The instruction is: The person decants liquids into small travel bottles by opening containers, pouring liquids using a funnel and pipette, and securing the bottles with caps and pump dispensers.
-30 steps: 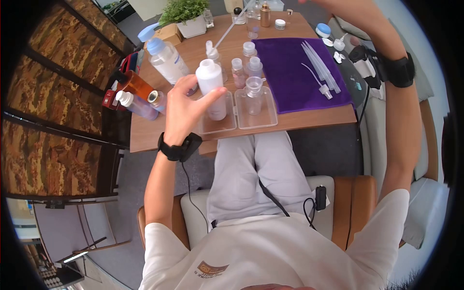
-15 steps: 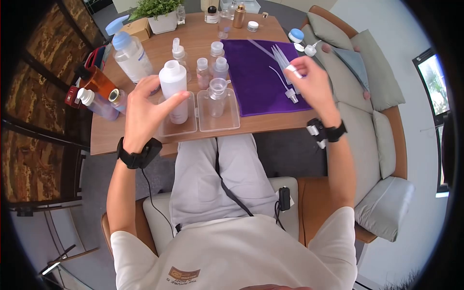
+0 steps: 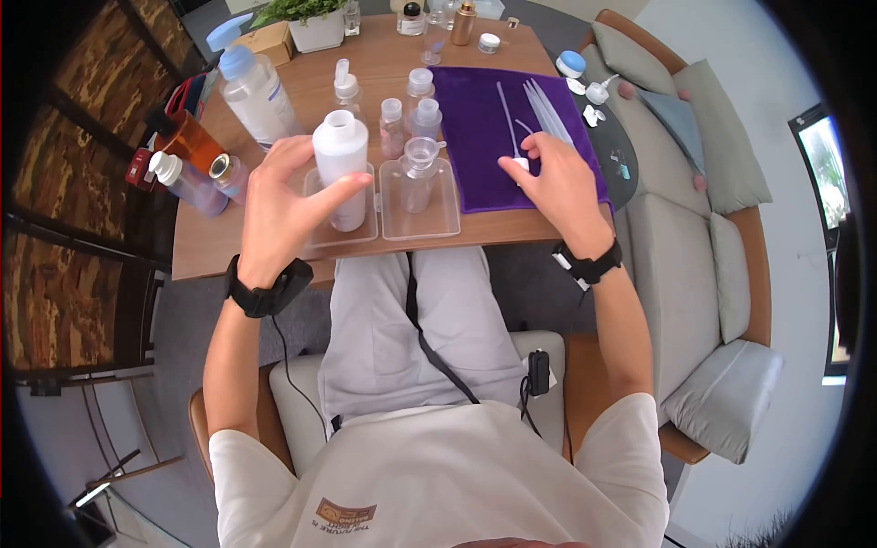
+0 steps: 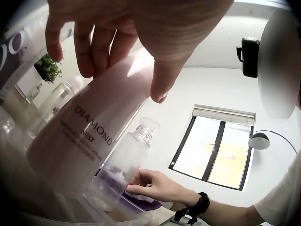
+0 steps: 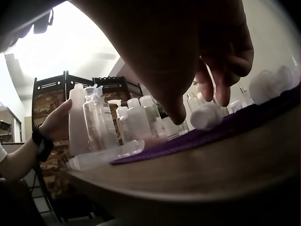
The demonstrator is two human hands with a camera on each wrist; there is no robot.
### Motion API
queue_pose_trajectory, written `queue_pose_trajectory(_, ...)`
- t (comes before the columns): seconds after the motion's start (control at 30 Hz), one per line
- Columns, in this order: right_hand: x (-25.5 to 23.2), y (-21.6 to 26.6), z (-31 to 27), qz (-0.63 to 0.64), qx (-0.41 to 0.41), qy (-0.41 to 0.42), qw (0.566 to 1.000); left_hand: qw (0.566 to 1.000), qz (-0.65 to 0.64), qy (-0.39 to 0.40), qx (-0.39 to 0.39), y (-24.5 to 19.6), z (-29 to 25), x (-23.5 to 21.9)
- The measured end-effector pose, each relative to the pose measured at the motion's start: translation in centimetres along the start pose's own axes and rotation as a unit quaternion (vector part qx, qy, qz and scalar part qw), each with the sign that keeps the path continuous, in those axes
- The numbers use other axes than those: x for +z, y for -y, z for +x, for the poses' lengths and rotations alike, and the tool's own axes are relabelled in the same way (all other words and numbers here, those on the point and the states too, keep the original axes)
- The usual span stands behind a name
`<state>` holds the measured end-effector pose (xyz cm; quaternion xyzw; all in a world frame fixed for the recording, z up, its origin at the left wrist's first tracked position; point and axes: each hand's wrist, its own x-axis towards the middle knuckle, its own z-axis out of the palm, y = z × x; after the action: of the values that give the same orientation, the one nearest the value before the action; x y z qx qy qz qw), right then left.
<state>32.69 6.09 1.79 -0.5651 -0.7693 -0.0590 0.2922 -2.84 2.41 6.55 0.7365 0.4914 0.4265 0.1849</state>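
Note:
In the head view my left hand (image 3: 283,201) grips a white bottle (image 3: 341,155), thumb on one side and fingers on the other; the left wrist view shows the lettering on this bottle (image 4: 84,127). The bottle has no cap and stands upright in a clear tray. Beside it, a small clear bottle (image 3: 417,194) with a funnel (image 3: 421,153) in its mouth occupies the other tray half (image 3: 445,224). My right hand (image 3: 566,187) is low over the purple cloth (image 3: 470,137), thumb and fingers parted around a white pump head (image 5: 205,117) with a thin tube (image 3: 507,119).
Clear droppers (image 3: 546,110) lie on the cloth beyond my right hand. Several small bottles (image 3: 392,128) stand behind the tray. At the left are a blue-topped pump bottle (image 3: 260,100), an amber bottle (image 3: 187,137) and a purple-tinted bottle (image 3: 196,187). A potted plant (image 3: 315,29) stands at the back.
My right hand has come down from high at the right to the cloth, bringing the pump and tube with it. My left hand stays around the white bottle. The head view has shifted.

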Motion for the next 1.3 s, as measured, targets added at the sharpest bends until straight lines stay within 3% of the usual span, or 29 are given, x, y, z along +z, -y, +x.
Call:
queue_pose_trajectory(0.03, -0.3, 0.3, 0.1, 0.012, -0.011, -0.015, 1.000, 1.000, 0.002, 0.014, -0.005, -0.1, -0.2, -0.1)
queue_pose_trajectory(0.1, -1.5, 1.7, 0.7, 0.145, 0.045, 0.061, 0.986, 1.000, 0.003, 0.011, 0.006, -0.2, -0.2, 0.0)
queue_pose_trajectory(0.17, -2.2, 3.1, 1.1, 0.305, 0.092, 0.129, 0.939, 1.000, 0.011, 0.010, 0.017, -0.2, 0.1, 0.1)
queue_pose_trajectory(0.2, -2.3, 3.7, 1.4, 0.346, 0.074, 0.148, 0.923, 1.000, 0.018, 0.011, 0.020, -0.2, 0.2, 0.1)
queue_pose_trajectory(0.3, -4.3, 6.5, 2.8, 0.371, 0.104, 0.229, 0.894, 0.999, 0.031, 0.009, 0.035, -0.4, 0.3, 0.4)
queue_pose_trajectory(0.67, -2.8, 7.8, 4.9, 0.426, 0.128, 0.275, 0.852, 0.985, 0.114, 0.003, 0.127, -0.5, 1.2, 0.3)
queue_pose_trajectory(0.97, -2.4, 8.0, 4.9, 0.406, 0.099, 0.268, 0.868, 0.968, 0.186, 0.011, 0.169, -0.2, 1.9, -0.1)
queue_pose_trajectory(1.3, -2.3, 7.7, 5.3, 0.434, 0.093, 0.261, 0.857, 0.953, 0.229, 0.013, 0.196, -1.2, 2.6, -0.1)
